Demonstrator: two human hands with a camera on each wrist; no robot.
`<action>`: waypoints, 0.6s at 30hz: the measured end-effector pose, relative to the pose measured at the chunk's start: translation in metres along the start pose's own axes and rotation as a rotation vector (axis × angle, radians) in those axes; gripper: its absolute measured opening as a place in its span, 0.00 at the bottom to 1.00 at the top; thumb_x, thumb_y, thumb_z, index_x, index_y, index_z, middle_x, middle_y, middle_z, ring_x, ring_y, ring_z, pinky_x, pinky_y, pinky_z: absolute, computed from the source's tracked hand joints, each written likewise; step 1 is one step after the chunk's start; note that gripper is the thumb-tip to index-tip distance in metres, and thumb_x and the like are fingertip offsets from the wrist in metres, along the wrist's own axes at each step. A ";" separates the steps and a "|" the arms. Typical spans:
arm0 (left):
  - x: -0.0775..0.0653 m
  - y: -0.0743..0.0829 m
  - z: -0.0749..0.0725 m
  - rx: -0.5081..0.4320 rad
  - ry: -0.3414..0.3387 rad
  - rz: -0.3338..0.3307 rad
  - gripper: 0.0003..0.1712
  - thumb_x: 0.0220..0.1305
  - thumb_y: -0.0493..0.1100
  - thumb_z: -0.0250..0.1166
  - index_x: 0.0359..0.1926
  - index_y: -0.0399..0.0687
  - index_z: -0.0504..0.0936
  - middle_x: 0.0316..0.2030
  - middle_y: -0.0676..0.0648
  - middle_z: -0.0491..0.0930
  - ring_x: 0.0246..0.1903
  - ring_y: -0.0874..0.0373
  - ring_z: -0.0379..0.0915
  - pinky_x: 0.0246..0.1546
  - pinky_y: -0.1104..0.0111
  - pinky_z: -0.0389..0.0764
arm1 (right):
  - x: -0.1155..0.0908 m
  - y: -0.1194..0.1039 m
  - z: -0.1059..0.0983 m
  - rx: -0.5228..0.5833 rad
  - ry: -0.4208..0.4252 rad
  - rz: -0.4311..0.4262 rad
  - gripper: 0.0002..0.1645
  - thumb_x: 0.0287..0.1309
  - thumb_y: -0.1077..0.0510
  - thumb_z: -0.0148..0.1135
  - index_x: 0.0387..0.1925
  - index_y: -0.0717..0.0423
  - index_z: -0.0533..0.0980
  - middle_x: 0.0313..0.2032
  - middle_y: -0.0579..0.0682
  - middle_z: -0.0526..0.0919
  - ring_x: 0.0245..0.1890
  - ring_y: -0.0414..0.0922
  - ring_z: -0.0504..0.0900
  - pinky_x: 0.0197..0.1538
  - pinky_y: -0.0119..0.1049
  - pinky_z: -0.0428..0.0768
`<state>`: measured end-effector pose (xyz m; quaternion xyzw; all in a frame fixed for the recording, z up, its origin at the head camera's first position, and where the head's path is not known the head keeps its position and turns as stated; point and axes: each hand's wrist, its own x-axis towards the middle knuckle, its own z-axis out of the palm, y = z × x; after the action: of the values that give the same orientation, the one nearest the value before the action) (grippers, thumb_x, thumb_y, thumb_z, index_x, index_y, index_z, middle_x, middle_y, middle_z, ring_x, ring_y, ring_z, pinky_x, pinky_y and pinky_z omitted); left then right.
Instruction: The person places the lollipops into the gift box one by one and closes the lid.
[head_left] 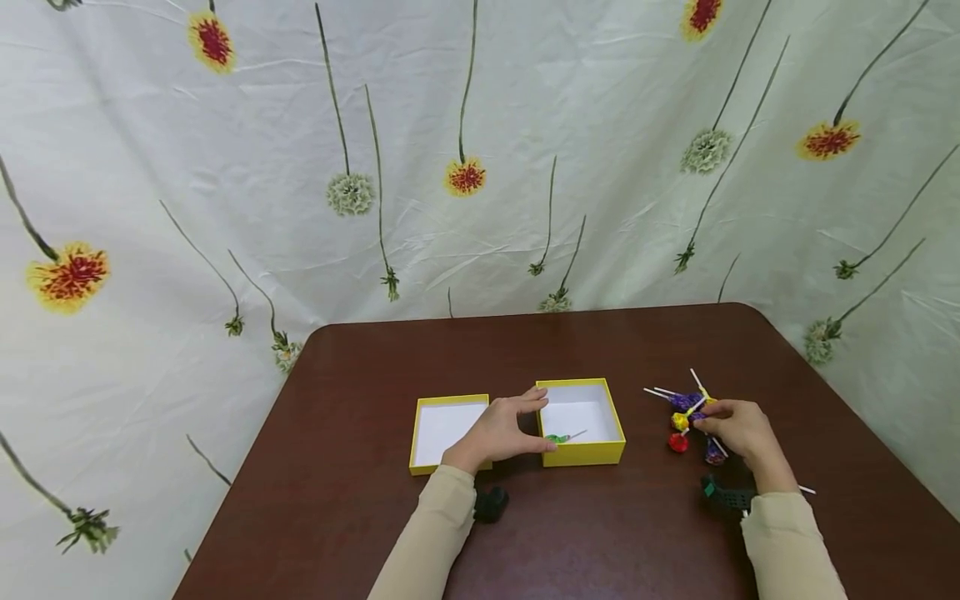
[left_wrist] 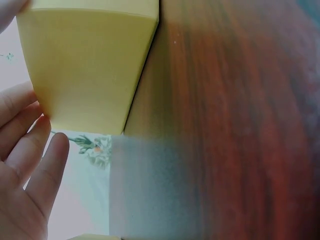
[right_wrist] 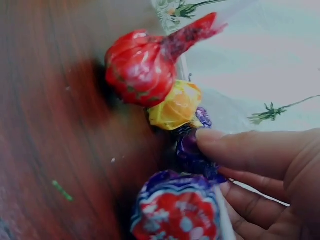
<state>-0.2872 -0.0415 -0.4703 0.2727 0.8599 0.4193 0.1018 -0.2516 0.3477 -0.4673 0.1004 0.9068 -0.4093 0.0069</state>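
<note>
Our right grip (head_left: 742, 429) is nearly closed, thumb and fingers pinching a purple lollipop (right_wrist: 192, 150) beside a yellow lollipop (right_wrist: 172, 111) on the desk (head_left: 600, 533), to the right of the open yellow box (head_left: 585, 455). Our left grip (head_left: 504, 429) is spread wide, touching the box's left side. We judge the lollipop light and hard, its wrapper slippery, its stick thin and bendable; we favour holding it round the head.
</note>
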 end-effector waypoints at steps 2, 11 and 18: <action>0.000 0.000 0.000 -0.004 -0.001 -0.002 0.46 0.53 0.54 0.78 0.70 0.46 0.72 0.74 0.56 0.64 0.76 0.57 0.55 0.74 0.51 0.62 | -0.002 -0.001 -0.001 0.025 -0.008 0.001 0.23 0.62 0.58 0.67 0.48 0.75 0.78 0.44 0.67 0.83 0.38 0.46 0.79 0.36 0.33 0.77; -0.001 0.000 -0.001 -0.010 0.001 -0.003 0.46 0.53 0.54 0.78 0.70 0.45 0.72 0.74 0.56 0.64 0.76 0.56 0.56 0.74 0.50 0.62 | -0.008 -0.016 -0.008 0.090 -0.027 -0.021 0.27 0.67 0.54 0.63 0.56 0.74 0.75 0.47 0.60 0.85 0.41 0.41 0.81 0.53 0.53 0.79; 0.000 0.001 0.000 -0.006 -0.002 -0.008 0.46 0.53 0.55 0.78 0.70 0.46 0.72 0.73 0.56 0.65 0.76 0.58 0.55 0.74 0.49 0.61 | -0.012 -0.027 -0.010 0.072 -0.022 -0.058 0.26 0.67 0.53 0.63 0.56 0.71 0.77 0.47 0.57 0.84 0.40 0.40 0.79 0.47 0.39 0.79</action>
<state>-0.2869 -0.0410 -0.4696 0.2697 0.8595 0.4212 0.1052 -0.2447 0.3357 -0.4394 0.0697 0.8940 -0.4427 0.0013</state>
